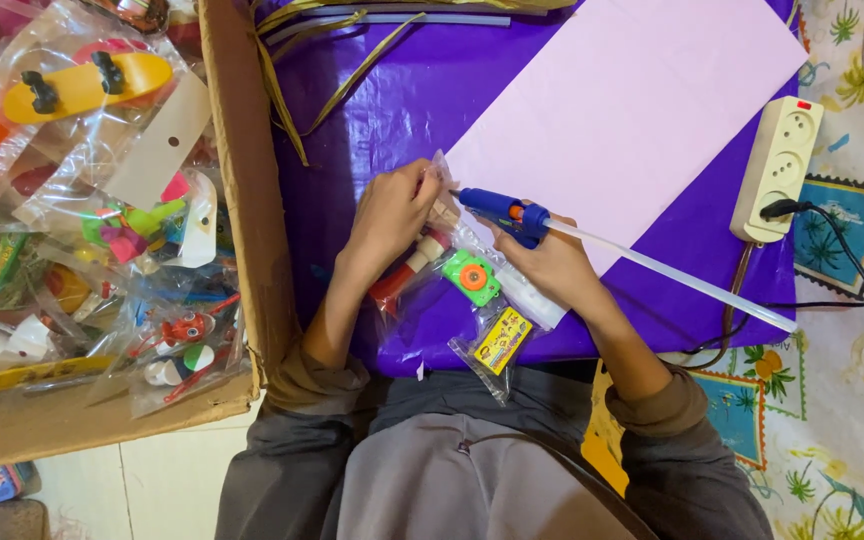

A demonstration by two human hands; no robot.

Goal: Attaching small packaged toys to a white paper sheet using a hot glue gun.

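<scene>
Head view: our right hand (552, 265) grips the blue glue gun (500, 213), nozzle pointing left at the clear toy packet (442, 265) our left hand (392, 215) pinches — glue stick trailing right. We work on purple sheet (382, 110); cardboard box (242, 150) crowds the left.

Both forearms reach forward from the lap and angle toward each other, the sleeves pushed back to just past the elbows. The left hand (392, 212) lies palm down, knuckles up, its fingers curled and pinched together at the tips — the wrist almost straight with the forearm. The right hand (550, 262) sits just beside it, fingers wrapped in a closed grip, thumb side turned toward the left hand — the wrist bent slightly inward. The two hands are near but apart.
</scene>
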